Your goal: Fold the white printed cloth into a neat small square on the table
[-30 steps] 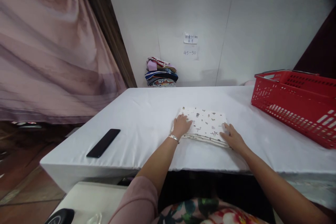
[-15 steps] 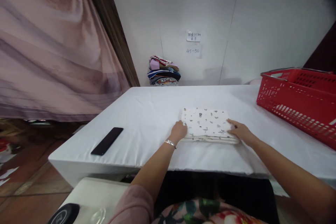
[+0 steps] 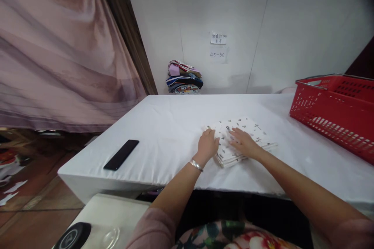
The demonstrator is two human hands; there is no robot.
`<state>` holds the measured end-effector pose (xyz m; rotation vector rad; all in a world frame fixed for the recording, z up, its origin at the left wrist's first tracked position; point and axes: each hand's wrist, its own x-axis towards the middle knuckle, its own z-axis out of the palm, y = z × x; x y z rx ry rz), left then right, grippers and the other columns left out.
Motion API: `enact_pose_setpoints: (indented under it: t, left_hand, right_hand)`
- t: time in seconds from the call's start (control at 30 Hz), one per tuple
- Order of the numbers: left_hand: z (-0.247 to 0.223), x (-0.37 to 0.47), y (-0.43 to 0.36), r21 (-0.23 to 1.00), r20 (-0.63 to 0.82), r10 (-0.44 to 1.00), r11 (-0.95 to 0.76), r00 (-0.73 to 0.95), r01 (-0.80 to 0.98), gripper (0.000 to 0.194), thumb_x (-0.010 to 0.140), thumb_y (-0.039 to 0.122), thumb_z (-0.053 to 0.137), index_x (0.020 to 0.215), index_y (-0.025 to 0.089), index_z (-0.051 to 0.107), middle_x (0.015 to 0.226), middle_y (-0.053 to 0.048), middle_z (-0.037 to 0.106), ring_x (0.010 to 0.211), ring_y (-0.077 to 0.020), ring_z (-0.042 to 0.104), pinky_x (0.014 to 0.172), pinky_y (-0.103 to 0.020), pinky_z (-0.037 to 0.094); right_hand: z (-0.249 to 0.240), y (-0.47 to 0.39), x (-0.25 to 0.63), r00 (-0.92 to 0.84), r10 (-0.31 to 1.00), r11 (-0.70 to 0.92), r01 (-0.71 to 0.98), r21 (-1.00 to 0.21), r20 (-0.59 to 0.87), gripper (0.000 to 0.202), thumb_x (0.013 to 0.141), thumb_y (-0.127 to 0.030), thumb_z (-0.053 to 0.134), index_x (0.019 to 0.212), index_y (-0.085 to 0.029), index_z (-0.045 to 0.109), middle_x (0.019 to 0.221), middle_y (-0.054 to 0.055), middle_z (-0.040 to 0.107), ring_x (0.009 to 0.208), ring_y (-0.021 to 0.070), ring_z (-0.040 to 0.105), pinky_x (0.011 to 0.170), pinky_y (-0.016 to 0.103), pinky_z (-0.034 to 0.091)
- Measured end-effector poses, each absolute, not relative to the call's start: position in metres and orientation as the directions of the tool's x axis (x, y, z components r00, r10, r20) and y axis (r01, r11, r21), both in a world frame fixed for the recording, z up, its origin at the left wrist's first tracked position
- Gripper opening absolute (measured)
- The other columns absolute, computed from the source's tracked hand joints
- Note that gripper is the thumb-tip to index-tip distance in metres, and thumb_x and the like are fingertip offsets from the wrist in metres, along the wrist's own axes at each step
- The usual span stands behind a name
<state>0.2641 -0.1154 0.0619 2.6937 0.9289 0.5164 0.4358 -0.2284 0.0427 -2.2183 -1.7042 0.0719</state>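
Note:
A folded white cloth (image 3: 249, 126) printed with small dark plant motifs lies on the white-covered table, turned at an angle to the front edge. Its layers show along the near side. My left hand (image 3: 208, 144), with a silver bracelet at the wrist, is closed round the cloth's left edge, thumb towards the top; the undersides of those fingers are hidden. Across the middle of the top layer, my right hand (image 3: 244, 142) lies with its fingers stretched out and apart, touching the print.
A black phone (image 3: 121, 155) lies on the table (image 3: 169, 124) at the left. On the right stands a red plastic basket (image 3: 330, 111). Folded fabrics (image 3: 184, 78) are piled beyond the far edge, by a wall with paper notes (image 3: 218, 46). A pink curtain (image 3: 58, 54) hangs at the left.
The cloth has turned, its right end swinging away from me and its near left corner coming closer. My right hand has moved left from the right edge onto the top.

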Motion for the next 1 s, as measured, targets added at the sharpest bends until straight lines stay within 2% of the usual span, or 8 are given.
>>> enact_pose_setpoints:
  t: [0.1, 0.17, 0.3, 0.47, 0.63, 0.8, 1.0]
  left_hand:
    - [0.053, 0.287, -0.104, 0.274, 0.307, 0.545, -0.836, 0.780, 0.476, 0.042, 0.091, 0.031, 0.036, 0.131, 0.018, 0.042, 0.143, -0.009, 0.039, 0.134, -0.0214, 0.029, 0.110, -0.039, 0.025]
    - [0.044, 0.298, -0.095, 0.256, 0.241, 0.553, -0.829, 0.797, 0.498, 0.044, 0.091, 0.034, 0.035, 0.132, 0.017, 0.041, 0.146, -0.009, 0.034, 0.137, -0.0230, 0.022, 0.112, -0.043, 0.021]
    - [0.028, 0.303, -0.082, 0.285, 0.109, 0.602, -0.781, 0.791, 0.556, 0.048, 0.091, 0.039, 0.032, 0.133, 0.017, 0.039, 0.149, -0.009, 0.028, 0.139, -0.0229, 0.019, 0.110, -0.047, 0.023]
    - [0.022, 0.300, -0.081, 0.283, 0.098, 0.612, -0.773, 0.785, 0.568, 0.050, 0.092, 0.041, 0.027, 0.137, 0.020, 0.034, 0.151, -0.007, 0.023, 0.140, -0.0212, 0.014, 0.110, -0.048, 0.022]
    - [0.023, 0.300, -0.081, 0.279, 0.076, 0.622, -0.763, 0.779, 0.582, 0.051, 0.093, 0.041, 0.026, 0.139, 0.020, 0.032, 0.152, -0.008, 0.021, 0.141, -0.0207, 0.012, 0.109, -0.049, 0.022]
    - [0.024, 0.300, -0.082, 0.304, 0.082, 0.626, -0.757, 0.776, 0.579, 0.051, 0.093, 0.041, 0.026, 0.139, 0.019, 0.032, 0.152, -0.008, 0.021, 0.141, -0.0206, 0.012, 0.109, -0.050, 0.021]
    - [0.021, 0.301, -0.080, 0.292, 0.073, 0.633, -0.752, 0.770, 0.591, 0.052, 0.093, 0.039, 0.026, 0.140, 0.018, 0.031, 0.152, -0.009, 0.020, 0.141, -0.0209, 0.012, 0.109, -0.050, 0.021]
  right_hand:
    - [0.034, -0.229, 0.407, 0.187, 0.981, -0.167, 0.953, -0.251, 0.054, 0.061, 0.089, -0.053, 0.034, 0.141, -0.022, 0.036, 0.149, 0.010, 0.029, 0.138, 0.0295, 0.021, 0.108, 0.054, 0.019]
    - [0.027, -0.233, 0.399, 0.163, 0.986, -0.152, 0.967, -0.204, 0.038, 0.058, 0.091, -0.052, 0.030, 0.140, -0.023, 0.038, 0.149, 0.010, 0.029, 0.138, 0.0284, 0.021, 0.109, 0.053, 0.018]
    - [0.019, -0.237, 0.397, 0.174, 0.983, -0.162, 0.974, -0.160, 0.060, 0.054, 0.093, -0.049, 0.024, 0.139, -0.024, 0.040, 0.149, 0.008, 0.029, 0.138, 0.0264, 0.021, 0.109, 0.051, 0.018]
    - [0.022, -0.236, 0.398, 0.179, 0.984, -0.172, 0.968, -0.185, 0.022, 0.054, 0.093, -0.049, 0.025, 0.140, -0.025, 0.039, 0.151, 0.007, 0.026, 0.139, 0.0264, 0.019, 0.110, 0.052, 0.015]
    - [0.043, -0.221, 0.411, 0.153, 0.982, -0.181, 0.938, -0.295, -0.113, 0.058, 0.089, -0.052, 0.035, 0.141, -0.025, 0.037, 0.151, 0.009, 0.025, 0.139, 0.0278, 0.018, 0.109, 0.050, 0.018]
    - [0.058, -0.182, 0.434, 0.264, 0.964, -0.253, 0.933, -0.255, 0.012, 0.061, 0.090, -0.048, 0.033, 0.144, -0.020, 0.029, 0.153, 0.011, 0.016, 0.141, 0.0269, 0.009, 0.110, 0.050, 0.013]
    - [0.025, -0.161, 0.453, 0.328, 0.944, -0.323, 0.937, -0.132, 0.021, 0.061, 0.092, -0.053, 0.024, 0.141, -0.018, 0.030, 0.153, 0.012, 0.016, 0.140, 0.0275, 0.012, 0.110, 0.050, 0.009]
